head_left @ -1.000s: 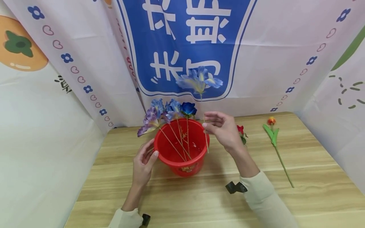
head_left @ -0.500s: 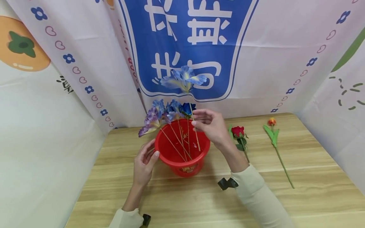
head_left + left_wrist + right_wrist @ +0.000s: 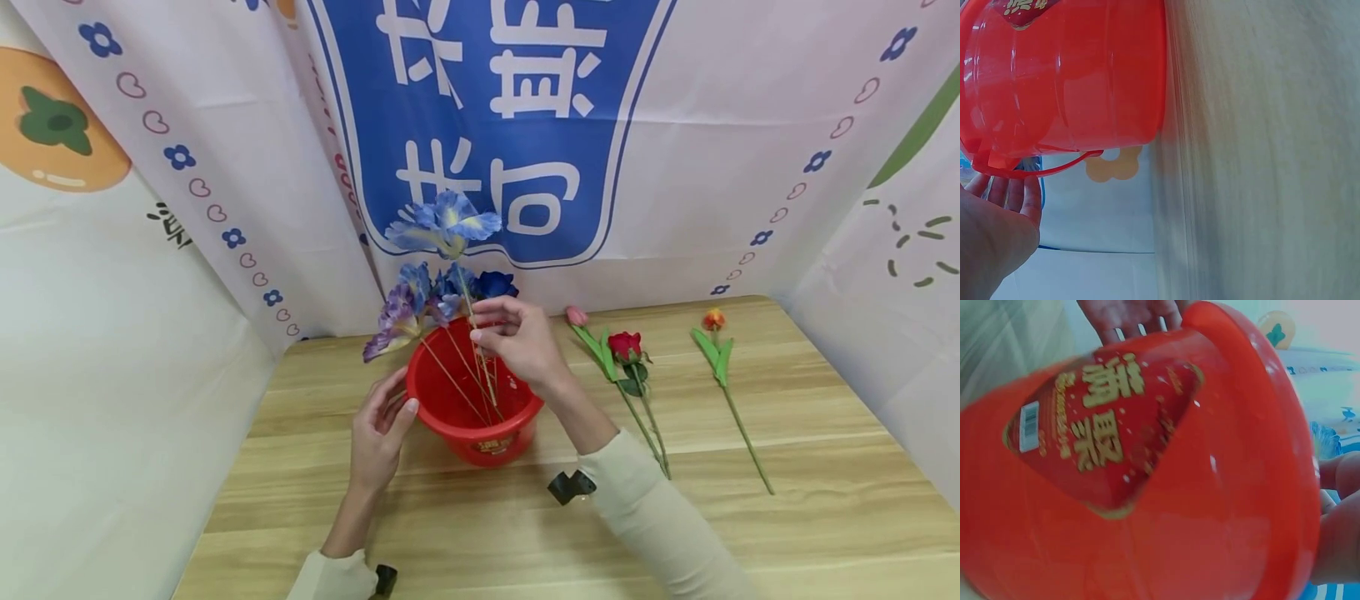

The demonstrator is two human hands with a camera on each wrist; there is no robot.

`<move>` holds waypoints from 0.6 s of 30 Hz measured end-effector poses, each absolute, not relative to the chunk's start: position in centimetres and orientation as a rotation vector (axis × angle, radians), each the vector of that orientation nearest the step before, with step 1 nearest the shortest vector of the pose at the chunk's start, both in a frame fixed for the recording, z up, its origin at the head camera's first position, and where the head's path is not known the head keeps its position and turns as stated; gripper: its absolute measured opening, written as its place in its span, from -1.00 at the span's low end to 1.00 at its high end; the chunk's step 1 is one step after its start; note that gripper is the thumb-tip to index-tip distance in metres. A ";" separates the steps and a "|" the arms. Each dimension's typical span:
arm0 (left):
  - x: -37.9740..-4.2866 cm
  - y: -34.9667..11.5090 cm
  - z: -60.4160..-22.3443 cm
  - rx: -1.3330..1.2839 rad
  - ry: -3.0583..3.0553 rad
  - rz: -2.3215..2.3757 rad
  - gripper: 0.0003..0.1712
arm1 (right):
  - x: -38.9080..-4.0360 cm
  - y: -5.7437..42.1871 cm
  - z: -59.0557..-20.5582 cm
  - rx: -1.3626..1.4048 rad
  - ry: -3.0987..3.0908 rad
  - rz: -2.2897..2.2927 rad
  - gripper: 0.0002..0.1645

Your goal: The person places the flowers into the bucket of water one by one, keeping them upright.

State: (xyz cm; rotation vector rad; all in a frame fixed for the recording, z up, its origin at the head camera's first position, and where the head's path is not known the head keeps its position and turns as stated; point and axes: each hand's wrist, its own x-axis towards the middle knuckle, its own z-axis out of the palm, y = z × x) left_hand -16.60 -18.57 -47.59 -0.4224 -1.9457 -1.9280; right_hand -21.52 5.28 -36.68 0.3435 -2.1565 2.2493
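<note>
My right hand [image 3: 517, 342] pinches the thin stem of a blue artificial iris [image 3: 446, 227] between thumb and fingers. The bloom stands high above the red bucket [image 3: 442, 429], with the stem's lower end inside the opening. My left hand [image 3: 381, 429] rests against the bucket's left side at the rim, its fingers fairly straight beside the red handle [image 3: 1066, 167] in the left wrist view. Inside the bucket lean a purple iris [image 3: 393, 321], blue irises [image 3: 415, 283] and a dark blue rose [image 3: 497, 285] partly behind my right hand. The bucket largely hides that hand in the right wrist view.
On the wooden table [image 3: 480, 533], right of the bucket, lie a pink tulip [image 3: 577, 316] and a red rose [image 3: 626, 346] with crossing stems. An orange tulip [image 3: 714, 319] lies farther right. A printed cloth [image 3: 660, 208] hangs behind the table.
My right hand has carried the blue iris leftward from the bucket's right rim to over its opening. The pink tulip has come into view behind it. My left hand stays at the rim.
</note>
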 end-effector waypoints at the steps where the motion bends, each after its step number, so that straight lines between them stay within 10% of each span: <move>1: -16.6 -18.6 -47.6 -0.424 -1.947 -1.926 -0.45 | -21.5 5.0 -36.7 0.347 -2.166 2.246 -0.57; 18: -16.5 -18.7 -47.4 -0.414 -1.989 -1.919 -0.44 | -21.8 2.5 -38.0 0.270 -2.320 2.206 -0.58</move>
